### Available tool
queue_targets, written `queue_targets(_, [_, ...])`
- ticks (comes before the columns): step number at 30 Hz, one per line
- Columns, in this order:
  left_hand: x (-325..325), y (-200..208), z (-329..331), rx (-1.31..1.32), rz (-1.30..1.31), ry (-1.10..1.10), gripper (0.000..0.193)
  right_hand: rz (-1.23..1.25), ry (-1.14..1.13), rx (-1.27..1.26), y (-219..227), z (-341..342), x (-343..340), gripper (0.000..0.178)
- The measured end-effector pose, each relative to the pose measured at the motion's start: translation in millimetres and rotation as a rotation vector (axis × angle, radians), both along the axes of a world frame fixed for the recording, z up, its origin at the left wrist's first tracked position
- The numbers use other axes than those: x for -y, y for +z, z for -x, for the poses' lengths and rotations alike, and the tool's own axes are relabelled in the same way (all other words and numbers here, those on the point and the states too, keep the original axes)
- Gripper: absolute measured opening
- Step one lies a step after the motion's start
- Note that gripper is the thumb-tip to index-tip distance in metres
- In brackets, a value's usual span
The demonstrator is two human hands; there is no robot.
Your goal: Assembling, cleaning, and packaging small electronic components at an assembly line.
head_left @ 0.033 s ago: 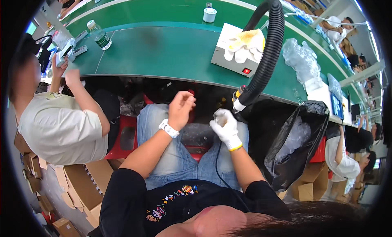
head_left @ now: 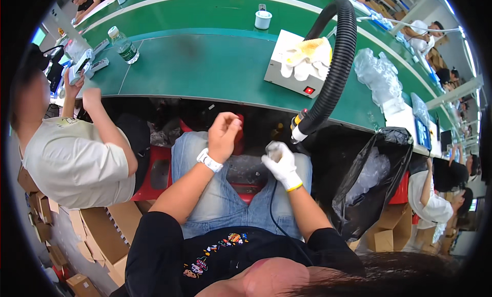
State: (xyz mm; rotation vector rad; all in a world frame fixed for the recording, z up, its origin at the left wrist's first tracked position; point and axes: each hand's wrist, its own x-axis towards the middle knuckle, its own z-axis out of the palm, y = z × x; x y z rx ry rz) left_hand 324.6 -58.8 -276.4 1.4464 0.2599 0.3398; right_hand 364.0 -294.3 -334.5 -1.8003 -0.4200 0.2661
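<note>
My left hand (head_left: 223, 136), bare with a white watch (head_left: 209, 160) at its wrist, hovers above my left knee. Its fingers are loosely bent and slightly apart, and I see nothing between them. In a white glove with a yellow cuff, my right hand (head_left: 282, 167) is closed around a small greyish, see-through piece (head_left: 275, 149); its kind cannot be made out. Just beyond this hand hangs the nozzle end of a black ribbed hose (head_left: 346, 46). A thin dark cable (head_left: 273, 215) runs down from near my right hand across my lap.
A grey box (head_left: 283, 77) with a lit red switch stands on the green bench (head_left: 189, 66), gloves (head_left: 307, 56) on top. A bottle (head_left: 124, 45) and white cup (head_left: 263, 20) stand farther off. A black bag-lined bin (head_left: 376, 179) is right; a co-worker (head_left: 77, 158) sits left.
My left hand has shifted slightly left and its fingers have turned a little. My right hand has moved slightly down and left, still closed on the see-through piece.
</note>
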Motion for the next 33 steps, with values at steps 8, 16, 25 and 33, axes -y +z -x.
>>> queue_targets(8, [-4.6,33.8,-22.0,0.265,-0.827,0.313,0.032,0.426,0.07,-0.232,-9.7,-30.7,-2.2,0.033])
queue_targets(16, [23.1,41.3,-31.9,0.051,-1.259,0.179,0.061,0.002,-0.422,-0.246,-47.6,-44.0,22.1,0.033])
queue_targets(25, [23.2,32.6,-21.1,0.072,-1.332,0.152,0.073,-0.012,-0.498,-0.299,-34.1,-35.0,39.9,0.035])
queue_targets(33, [23.4,32.9,-26.9,0.144,-1.393,0.158,0.078,0.072,-0.541,-0.201,-47.8,-36.5,56.0,0.037])
